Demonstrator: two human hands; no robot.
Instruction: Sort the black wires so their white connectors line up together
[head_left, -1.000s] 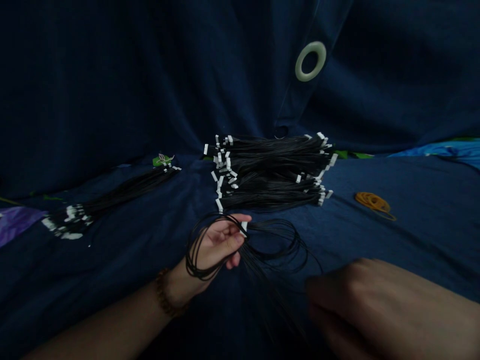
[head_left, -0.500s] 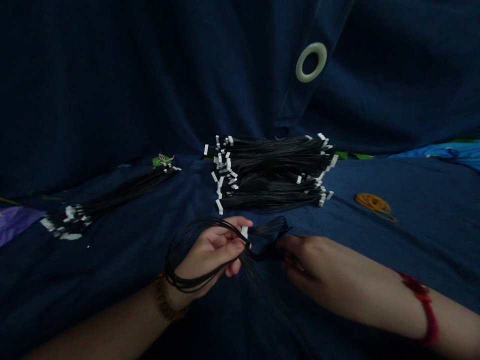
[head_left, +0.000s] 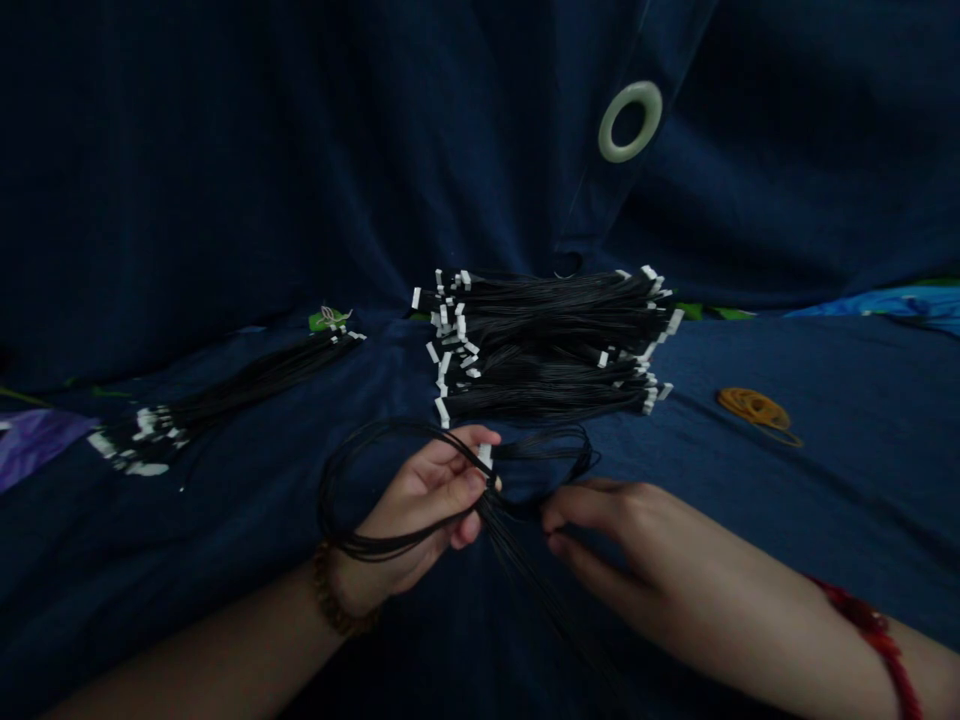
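My left hand [head_left: 427, 500] pinches a bundle of thin black wires [head_left: 360, 470] at a small white connector; the wires loop round the back of the hand and trail down past it. My right hand [head_left: 622, 545], palm down, has its fingertips on the loop of the same wires just right of the pinch. Beyond both hands lies a big stack of black wires with white connectors [head_left: 544, 345]. A thinner wire bundle [head_left: 225, 395] lies to the left.
Everything rests on a dark blue cloth [head_left: 750, 480] that rises behind as a curtain with a pale ring eyelet [head_left: 630, 120]. Orange rubber bands [head_left: 754, 408] lie at the right. Purple fabric [head_left: 30, 445] shows at the left edge.
My right hand came up from the lower right and reached the wire loop beside my left hand. The loop round my left hand widened leftward.
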